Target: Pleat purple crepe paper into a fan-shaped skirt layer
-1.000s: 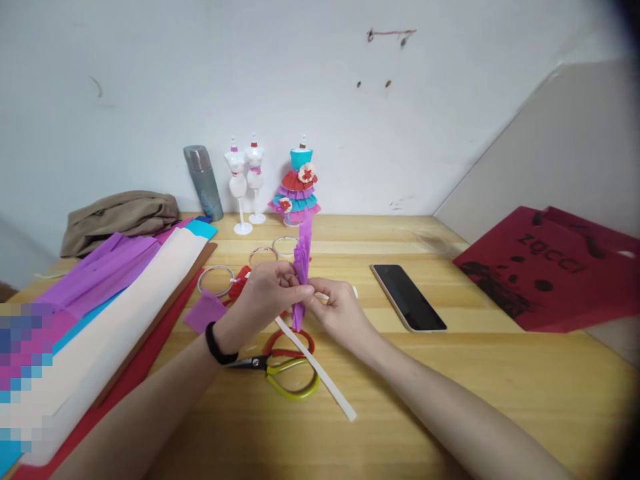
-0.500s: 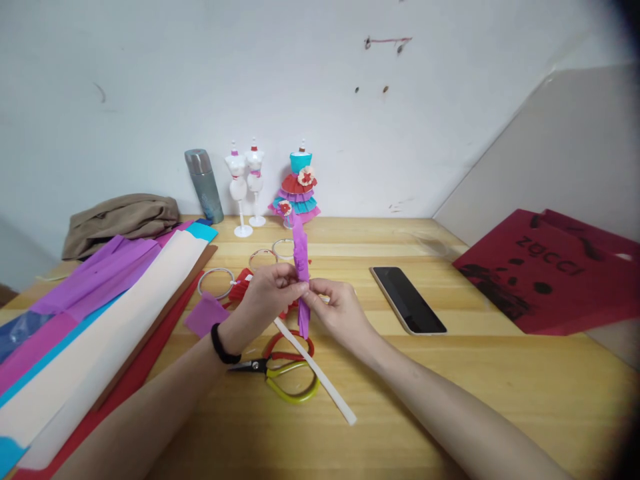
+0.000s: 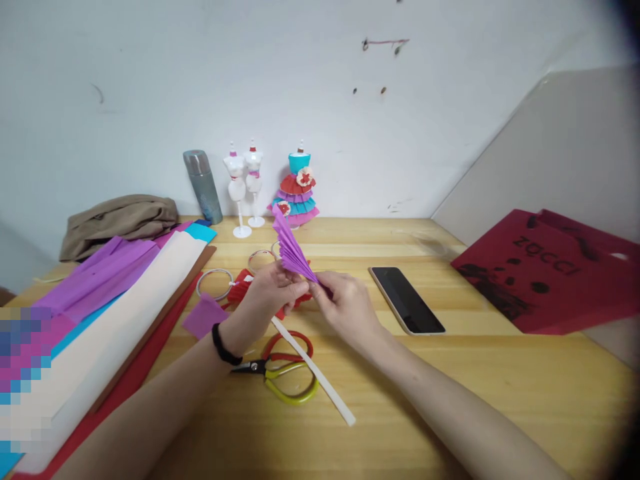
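A strip of purple crepe paper (image 3: 293, 250), pleated and fanned out at its upper end, is gathered to a narrow point between the thumb and fingers of my right hand (image 3: 347, 303). My left hand (image 3: 267, 293) is closed at the fan's lower left edge, its thumb pointing toward my right hand. Red crepe pieces (image 3: 241, 285) lie partly hidden behind my left hand. Below the hands are scissors (image 3: 293, 375) with one red and one yellow handle, crossed by a narrow white strip (image 3: 325, 387). A purple paper square (image 3: 204, 316) lies beside my left wrist.
Stacked coloured paper sheets (image 3: 125, 300) cover the left side. A phone (image 3: 407, 300) and a red bag (image 3: 540, 280) are on the right. Along the wall stand a flask (image 3: 204, 190), white mini mannequins (image 3: 237, 187) and one dressed in paper ruffles (image 3: 299, 183). Wire rings (image 3: 215, 270) lie behind.
The purple paper has gone from a narrow upright bundle to a fan leaning up and left. Its lower end is now inside my right hand's grip, and my left fingers have shifted slightly.
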The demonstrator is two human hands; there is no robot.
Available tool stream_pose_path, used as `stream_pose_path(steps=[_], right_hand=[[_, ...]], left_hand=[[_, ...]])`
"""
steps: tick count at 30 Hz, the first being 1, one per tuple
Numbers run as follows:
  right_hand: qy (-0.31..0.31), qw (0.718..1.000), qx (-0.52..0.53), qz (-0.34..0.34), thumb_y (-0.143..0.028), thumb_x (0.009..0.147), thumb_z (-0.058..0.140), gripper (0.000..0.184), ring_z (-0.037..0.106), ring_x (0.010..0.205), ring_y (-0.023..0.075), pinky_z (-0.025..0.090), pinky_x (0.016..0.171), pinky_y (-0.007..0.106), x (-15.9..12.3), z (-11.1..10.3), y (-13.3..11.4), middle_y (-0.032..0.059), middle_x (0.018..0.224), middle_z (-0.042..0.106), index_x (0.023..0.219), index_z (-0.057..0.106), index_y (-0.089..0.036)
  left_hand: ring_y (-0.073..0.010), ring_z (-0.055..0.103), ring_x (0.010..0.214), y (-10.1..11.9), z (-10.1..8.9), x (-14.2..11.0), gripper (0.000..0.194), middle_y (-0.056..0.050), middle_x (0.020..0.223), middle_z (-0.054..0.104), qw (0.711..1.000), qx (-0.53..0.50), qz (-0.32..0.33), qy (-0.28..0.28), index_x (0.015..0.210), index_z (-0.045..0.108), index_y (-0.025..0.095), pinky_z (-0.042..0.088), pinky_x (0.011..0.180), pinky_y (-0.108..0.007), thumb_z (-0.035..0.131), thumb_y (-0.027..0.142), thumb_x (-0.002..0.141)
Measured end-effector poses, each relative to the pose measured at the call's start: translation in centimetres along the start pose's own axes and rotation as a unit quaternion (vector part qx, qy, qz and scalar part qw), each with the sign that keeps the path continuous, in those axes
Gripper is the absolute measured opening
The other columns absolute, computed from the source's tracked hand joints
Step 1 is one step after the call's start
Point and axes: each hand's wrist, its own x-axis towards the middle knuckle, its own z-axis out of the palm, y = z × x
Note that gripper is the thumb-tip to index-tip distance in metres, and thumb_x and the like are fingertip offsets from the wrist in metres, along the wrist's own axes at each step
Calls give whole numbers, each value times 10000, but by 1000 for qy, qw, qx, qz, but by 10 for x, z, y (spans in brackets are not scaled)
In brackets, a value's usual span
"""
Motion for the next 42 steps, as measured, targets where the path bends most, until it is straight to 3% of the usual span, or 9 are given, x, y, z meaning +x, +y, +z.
stream_pose_path(steps=[3,6,9,11,13,17,24,35,42], right_hand=[[15,996,-84,-27,-204,877,463,252,555,594,169,339,607,275,2,-4,4,50,632,648,714,652,-164],[4,993,-120,-23,-197,878,472,240,573,602,174,341,611,278,4,-6,5,55,653,663,730,659,-166],[-14,990,-136,-23,-198,884,473,240,589,613,174,351,625,278,4,-7,3,57,671,679,739,663,-172],[-16,988,-147,-33,-203,893,461,248,606,639,180,367,668,283,4,-7,1,66,698,694,759,667,-172],[-16,986,-159,-42,-203,898,450,255,619,666,189,374,700,291,4,-8,1,76,717,704,772,669,-170],[-29,982,-181,-37,-206,894,459,256,621,665,194,369,687,294,5,-10,1,78,687,694,740,659,-168],[-33,986,-160,-43,-211,908,456,275,610,634,181,363,680,298,3,-13,-5,65,676,689,724,656,-167],[-38,980,-185,-67,-163,898,462,256,619,662,192,369,721,317,2,-15,-9,75,693,697,747,668,-154],[-68,988,-138,-34,-193,895,487,236,654,697,203,390,695,307,2,-15,-10,78,743,728,774,689,-171]], left_hand=[[-80,483,501,-5,-6,2,240,37,687,537,965,162,97,184,878,554,176,409,474,-213,693,241,694],[-123,563,663,-3,-19,1,169,-8,791,589,814,385,310,304,877,556,186,468,594,-243,666,162,752],[-158,608,848,5,-29,-4,217,-32,892,645,608,564,533,169,969,592,218,492,777,-285,572,67,814],[-173,606,856,9,-28,-8,253,-44,896,661,545,609,564,120,1042,597,194,491,803,-305,582,76,818],[-176,608,868,10,-24,-12,243,-40,891,672,531,619,575,60,1047,608,181,486,847,-318,591,97,819],[-186,617,923,1,-16,-17,211,-28,891,688,551,580,599,-27,994,640,193,443,978,-374,533,134,821],[-164,622,931,8,-23,-12,239,-1,912,693,505,635,566,147,1036,612,242,432,986,-351,632,131,825],[-165,611,993,13,-33,-5,223,-16,907,705,482,632,592,132,1033,659,233,378,1042,-341,639,153,825],[-152,611,1015,4,-41,-5,303,-2,933,720,505,610,599,118,1101,652,260,347,1067,-322,638,152,819]])
